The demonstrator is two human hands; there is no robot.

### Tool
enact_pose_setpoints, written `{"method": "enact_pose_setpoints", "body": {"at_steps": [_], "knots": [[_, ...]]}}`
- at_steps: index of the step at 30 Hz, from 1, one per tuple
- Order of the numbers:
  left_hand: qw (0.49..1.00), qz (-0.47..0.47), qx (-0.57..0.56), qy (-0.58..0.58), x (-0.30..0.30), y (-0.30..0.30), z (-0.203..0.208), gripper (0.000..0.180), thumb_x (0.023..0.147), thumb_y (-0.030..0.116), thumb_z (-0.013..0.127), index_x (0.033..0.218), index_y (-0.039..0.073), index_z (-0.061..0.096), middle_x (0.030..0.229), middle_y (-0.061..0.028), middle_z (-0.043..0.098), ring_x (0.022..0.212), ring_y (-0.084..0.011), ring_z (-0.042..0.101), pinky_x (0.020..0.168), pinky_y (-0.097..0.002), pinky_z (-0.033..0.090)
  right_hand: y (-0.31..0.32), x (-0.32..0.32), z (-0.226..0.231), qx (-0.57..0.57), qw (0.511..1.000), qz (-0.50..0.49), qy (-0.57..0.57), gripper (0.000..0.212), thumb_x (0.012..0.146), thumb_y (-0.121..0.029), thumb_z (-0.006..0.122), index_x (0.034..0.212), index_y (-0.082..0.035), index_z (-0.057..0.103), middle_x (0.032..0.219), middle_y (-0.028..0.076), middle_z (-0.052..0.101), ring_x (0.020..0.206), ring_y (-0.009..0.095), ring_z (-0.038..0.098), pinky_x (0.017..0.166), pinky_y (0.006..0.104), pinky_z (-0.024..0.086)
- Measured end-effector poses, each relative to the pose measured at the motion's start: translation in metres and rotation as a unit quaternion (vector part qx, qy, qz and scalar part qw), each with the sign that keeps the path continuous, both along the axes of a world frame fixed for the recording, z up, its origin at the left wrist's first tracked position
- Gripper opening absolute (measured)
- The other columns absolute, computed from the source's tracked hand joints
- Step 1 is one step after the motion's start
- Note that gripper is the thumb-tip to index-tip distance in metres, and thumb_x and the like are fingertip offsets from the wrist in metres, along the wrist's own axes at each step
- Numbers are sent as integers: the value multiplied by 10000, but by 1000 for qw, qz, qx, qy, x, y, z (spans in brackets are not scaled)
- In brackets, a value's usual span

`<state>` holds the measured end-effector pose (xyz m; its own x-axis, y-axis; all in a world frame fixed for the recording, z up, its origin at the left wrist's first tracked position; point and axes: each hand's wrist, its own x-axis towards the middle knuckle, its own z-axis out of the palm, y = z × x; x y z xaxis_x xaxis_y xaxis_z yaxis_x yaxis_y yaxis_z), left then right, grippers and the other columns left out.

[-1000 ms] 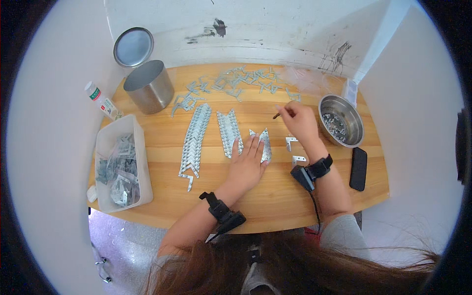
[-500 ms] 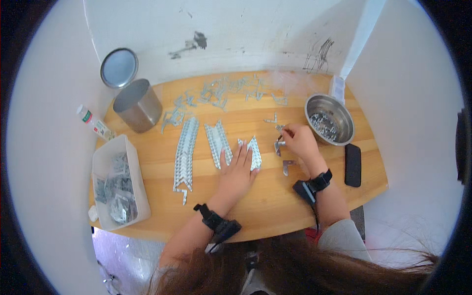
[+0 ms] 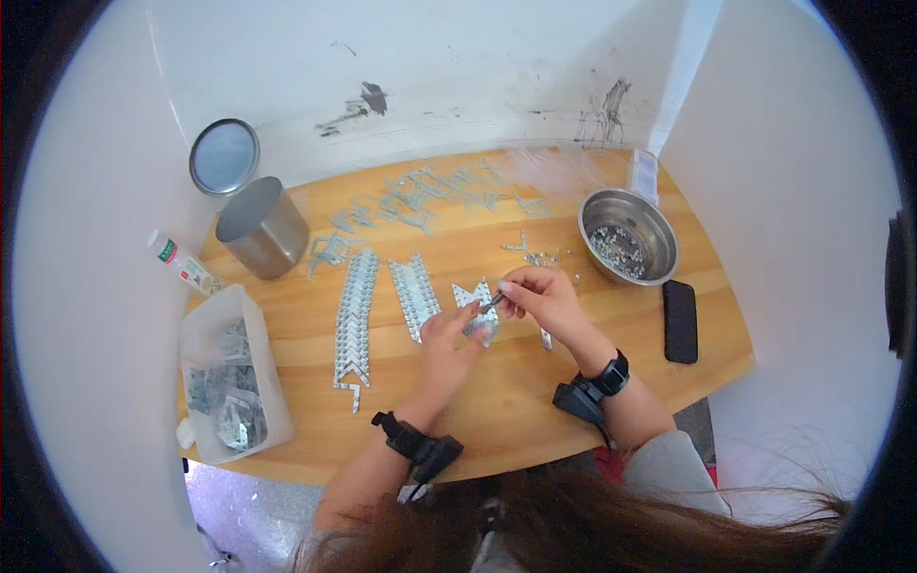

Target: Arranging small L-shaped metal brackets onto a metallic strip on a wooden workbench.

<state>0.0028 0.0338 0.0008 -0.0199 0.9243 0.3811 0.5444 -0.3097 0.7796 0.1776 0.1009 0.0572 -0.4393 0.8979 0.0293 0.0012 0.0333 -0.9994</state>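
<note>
My right hand [image 3: 543, 298] pinches a dark, narrow piece of metal [image 3: 493, 303] that looks like an L-shaped bracket seen on edge. At its other end, the fingertips of my left hand [image 3: 449, 342] close in on it, slightly blurred. Below the fingers lies a short row of nested silver L-shaped brackets [image 3: 466, 292], partly hidden. To its left are a longer nested row [image 3: 414, 289] and the longest row [image 3: 357, 310], each bracket dotted with holes or studs. A single bracket [image 3: 546, 339] shows just under my right hand.
Loose brackets [image 3: 415, 194] are strewn along the back. Small metal parts [image 3: 546, 258] lie near a steel bowl [image 3: 659, 229] of similar bits. A black phone [image 3: 680, 323] sits at right. At left stand a metal canister [image 3: 272, 234], a bottle [image 3: 186, 265] and a white bin [image 3: 272, 382] of bagged parts.
My left hand has lifted off the short row and turned toward the right hand. My right hand has moved left from the loose brackets with the metal piece. The view has shifted slightly.
</note>
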Motion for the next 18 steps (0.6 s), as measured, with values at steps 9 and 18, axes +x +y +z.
{"method": "enact_pose_setpoints", "body": {"at_steps": [9,18], "knots": [[992,-14,-16,-123,-1,-2,0,159,847,112,639,980,42,693,924,-128,684,874,-277,634,802,-348,461,-3,-1,-1,25,999,21,-9,153,912,-138,614,934,8,656,760,14,650,660,72,574,600,220,468],[972,-59,-121,-191,0,-11,11,273,894,119,626,1155,39,648,1006,-78,680,917,-117,607,815,-260,463,-6,-7,-12,66,998,0,-26,155,898,-130,626,910,18,666,740,17,662,644,53,575,577,221,464]]}}
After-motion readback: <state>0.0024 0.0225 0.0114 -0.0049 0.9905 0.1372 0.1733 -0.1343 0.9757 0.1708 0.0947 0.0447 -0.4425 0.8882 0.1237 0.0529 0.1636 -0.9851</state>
